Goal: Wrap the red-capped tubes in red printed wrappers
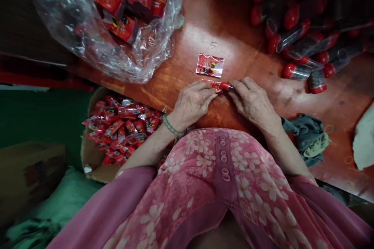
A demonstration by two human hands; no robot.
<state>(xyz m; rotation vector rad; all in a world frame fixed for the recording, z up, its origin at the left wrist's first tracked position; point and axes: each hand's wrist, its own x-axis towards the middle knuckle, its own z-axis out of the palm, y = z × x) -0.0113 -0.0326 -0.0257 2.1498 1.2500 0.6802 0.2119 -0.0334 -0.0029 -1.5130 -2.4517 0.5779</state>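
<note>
Red wrapper (pixel 215 85) pinched in our left hand (pixel 194 102), red-tipped tube (pixel 227 86) in our right hand (pixel 251 100), both low over table (pixel 187 60), just our side of loose wrapper (pixel 209 65). We'd best keep both aligned, grip light, avoiding creases.

middle lane: a bare strip of table (pixel 201 2) is left between bag and tubes, passable down to the flat wrapper (pixel 209 65).
left of lane: blocked by the bulging plastic bag (pixel 67 19).
right of lane: blocked by heaped red-capped tubes (pixel 296 71); bare table is left between these and the right hand (pixel 253 99).
between the hands: the gap is bridged by a small red-tipped tube (pixel 227 86).
near side: closed off by the wearer's torso (pixel 201 159).
right wrist: crowded by a dark cloth (pixel 304 126).
left elbow: flanked by a filled carton (pixel 85 155).
</note>
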